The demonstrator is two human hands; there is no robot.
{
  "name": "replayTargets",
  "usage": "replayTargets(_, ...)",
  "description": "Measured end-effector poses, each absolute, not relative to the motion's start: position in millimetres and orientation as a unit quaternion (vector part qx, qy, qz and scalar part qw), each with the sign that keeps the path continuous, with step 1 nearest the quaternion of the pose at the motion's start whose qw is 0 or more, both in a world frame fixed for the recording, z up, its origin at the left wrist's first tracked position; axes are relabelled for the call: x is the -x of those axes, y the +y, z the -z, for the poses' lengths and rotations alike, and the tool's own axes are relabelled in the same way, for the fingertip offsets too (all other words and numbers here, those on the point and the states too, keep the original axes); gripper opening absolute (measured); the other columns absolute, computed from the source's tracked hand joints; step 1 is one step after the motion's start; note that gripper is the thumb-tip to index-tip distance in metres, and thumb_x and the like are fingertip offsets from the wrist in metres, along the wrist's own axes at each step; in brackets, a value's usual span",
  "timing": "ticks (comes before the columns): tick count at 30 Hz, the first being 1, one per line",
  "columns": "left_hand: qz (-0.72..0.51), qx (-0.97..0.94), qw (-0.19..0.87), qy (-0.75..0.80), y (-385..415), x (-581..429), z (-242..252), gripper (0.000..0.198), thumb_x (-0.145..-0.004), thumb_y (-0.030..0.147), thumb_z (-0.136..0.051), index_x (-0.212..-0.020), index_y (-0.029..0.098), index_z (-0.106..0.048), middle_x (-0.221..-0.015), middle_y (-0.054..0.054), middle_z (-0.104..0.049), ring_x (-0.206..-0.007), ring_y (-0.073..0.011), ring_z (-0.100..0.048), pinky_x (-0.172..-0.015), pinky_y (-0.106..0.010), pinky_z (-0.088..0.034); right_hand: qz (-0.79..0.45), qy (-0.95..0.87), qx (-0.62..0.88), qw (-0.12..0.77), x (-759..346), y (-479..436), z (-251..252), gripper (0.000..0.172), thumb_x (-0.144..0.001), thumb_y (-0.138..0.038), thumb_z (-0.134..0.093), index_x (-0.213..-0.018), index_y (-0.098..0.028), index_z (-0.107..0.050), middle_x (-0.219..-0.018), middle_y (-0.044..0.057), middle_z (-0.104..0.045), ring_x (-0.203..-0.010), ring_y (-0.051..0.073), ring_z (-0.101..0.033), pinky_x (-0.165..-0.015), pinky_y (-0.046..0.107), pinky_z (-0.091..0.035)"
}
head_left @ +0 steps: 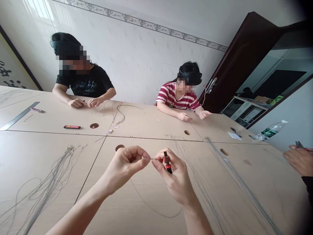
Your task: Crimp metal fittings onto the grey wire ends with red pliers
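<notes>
A wide, pale beige desk with a smooth panelled top is filling most of the view, and a dark reddish-brown door is standing open behind its far right side. Across the desk, a person in a black printed T-shirt is resting both forearms on the far left part, while a person in a red-and-white striped shirt is leaning over the far edge nearer the door. A long, loose bundle of thin grey wires with small shiny ends is fanning out on the left, and a second grey wire bundle is running diagonally along the right. A flat silver metal ruler is lying at the far left. In the foreground, the wearer's bare left hand and bare right hand are nearly meeting above the desk. At the right edge, another person's hand is gripping a dark tool. A clear plastic bottle with a green label is resting near the far right edge. The right hand is also keeping a small red-and-black tool tucked among its fingers. Between the two hands, a thin grey wire is bridging the narrow gap, thumb and forefinger of each hand pinching it.
</notes>
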State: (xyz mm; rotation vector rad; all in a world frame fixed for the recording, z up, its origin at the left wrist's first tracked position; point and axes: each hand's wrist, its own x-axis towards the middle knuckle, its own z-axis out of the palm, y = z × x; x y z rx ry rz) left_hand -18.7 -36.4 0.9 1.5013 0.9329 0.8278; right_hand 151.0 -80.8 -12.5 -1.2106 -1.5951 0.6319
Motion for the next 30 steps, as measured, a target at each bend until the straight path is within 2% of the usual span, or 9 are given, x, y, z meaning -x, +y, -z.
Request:
replayTargets(7, -0.333, -0.635, 0.551, 0.428, -36.5, 22.9, 3.2, 0.025, -0.079, 0.042, -0.065, -0.075, 0.018, -0.065, -0.062, 0.004, -0.036, -0.057, -0.0105, -0.027, -0.05, -0.025, -0.02, -0.267, -0.66, 0.501, 0.493, -150.5, -79.9, 15.2, 0.018, -0.092, -0.03, -0.056, -0.076, -0.022, -0.055, -0.075, -0.002, -0.051, -0.067, 0.011, -0.046, -0.062, 0.024, -0.038)
replayTargets(14, -0.341, -0.64, 0.551, 0.413, -35.9, 22.1, 2.6, 0.023, -0.08, 0.04, -0.064, -0.074, 0.018, -0.066, -0.064, 0.003, -0.042, -0.057, -0.0104, -0.028, -0.051, -0.025, -0.022, -0.261, -0.661, 0.507, 0.488, -151.0, -80.8, 12.5, 0.02, -0.092, -0.031, -0.055, -0.074, -0.022, -0.054, -0.072, -0.002, -0.051, -0.064, 0.012, -0.045, -0.059, 0.024, -0.038)
replayTargets(30, -0.342, -0.642, 0.553, 0.406, -36.9, 22.7, 2.8, 0.025, -0.083, 0.041, -0.062, -0.077, 0.017, -0.064, -0.065, 0.004, -0.037, -0.058, -0.0097, -0.028, -0.052, -0.025, -0.023, -0.278, -0.654, 0.511, 0.483, -150.0, -80.7, 14.3, 0.021, -0.092, -0.033, -0.056, -0.075, -0.021, -0.053, -0.073, -0.002, -0.049, -0.064, 0.01, -0.043, -0.06, 0.023, -0.035)
